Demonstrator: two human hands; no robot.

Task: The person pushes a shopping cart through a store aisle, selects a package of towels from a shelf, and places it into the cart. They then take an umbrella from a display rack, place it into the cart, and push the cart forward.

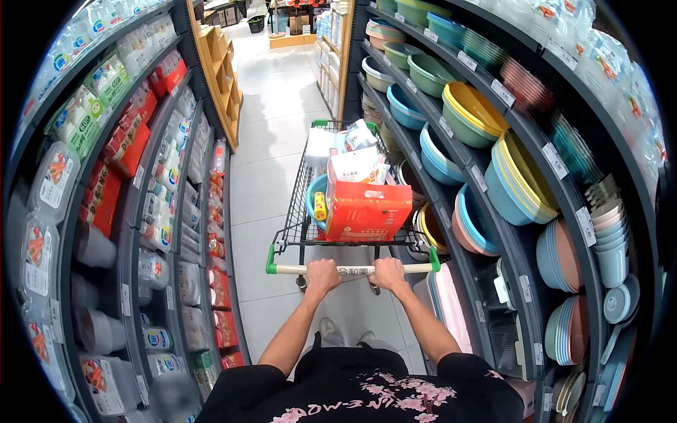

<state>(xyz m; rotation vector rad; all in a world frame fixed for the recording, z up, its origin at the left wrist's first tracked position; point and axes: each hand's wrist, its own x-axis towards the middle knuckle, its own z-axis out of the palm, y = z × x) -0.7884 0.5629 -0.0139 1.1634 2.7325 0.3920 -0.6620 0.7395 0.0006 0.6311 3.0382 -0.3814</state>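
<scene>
Both hands grip the pale handle [289, 269] of a shopping cart [285, 233] with green end caps. My left hand [324, 275] is wrapped round the bar left of its printed lettering, and my right hand [388, 273] round it on the right. In the cart's wire basket stands a red box [370, 215] with a carry slot, nearest to me. Behind it are white packages [355, 166] and a white item [322, 144] at the far left. A blue basin [311, 201] holds a small yellow package [320, 206].
Shelves on the left carry plastic containers [55, 182], red packs [127, 144] and wrapped cups. The right shelves hold stacked basins [518, 180] in several colours, close to the cart's side. A tiled aisle floor [271, 151] runs ahead, past a wooden shelf unit [224, 77].
</scene>
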